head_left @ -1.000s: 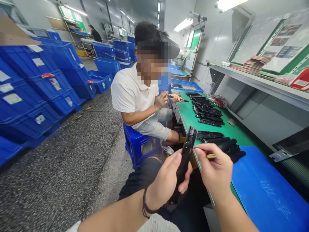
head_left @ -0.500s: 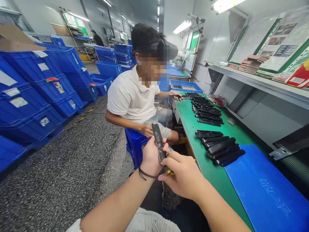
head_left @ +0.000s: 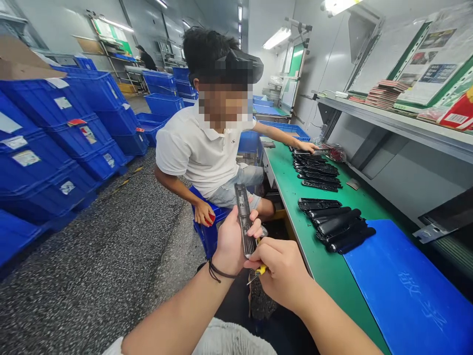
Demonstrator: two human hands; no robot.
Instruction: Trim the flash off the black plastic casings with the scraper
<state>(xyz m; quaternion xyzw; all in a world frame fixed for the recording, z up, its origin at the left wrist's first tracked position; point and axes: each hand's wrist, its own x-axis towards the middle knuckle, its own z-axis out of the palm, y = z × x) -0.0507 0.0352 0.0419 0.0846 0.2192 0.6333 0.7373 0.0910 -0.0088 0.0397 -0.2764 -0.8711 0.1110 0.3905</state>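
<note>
My left hand (head_left: 227, 241) is closed around a long, narrow black plastic housing (head_left: 243, 212), tilted with its ribbed hollow side facing me. My right hand (head_left: 284, 268) is at the lower end of this housing, its fingertips by the edge. Gripped in those fingers is a small yellow-handled tool (head_left: 261, 270), its thin metal tip pointing down and left; the exact kind is unclear. To the right, a pile of black plastic housings (head_left: 338, 224) lies on the green workbench (head_left: 283, 172), partly over a blue sheet (head_left: 402, 291). Farther back is a row of similar pieces (head_left: 318, 170).
A co-worker (head_left: 214, 153) sits ahead on a blue stool (head_left: 207, 236), one hand reaching over the bench, the other holding a small red object (head_left: 211, 219). Stacked blue crates (head_left: 40, 153) stand left. A shelf (head_left: 391, 116) overhangs the bench's right side.
My right hand has turned slightly, so the yellow tool's metal tip now shows. The housing stays in my left hand. The co-worker's far hand has moved right across the bench.
</note>
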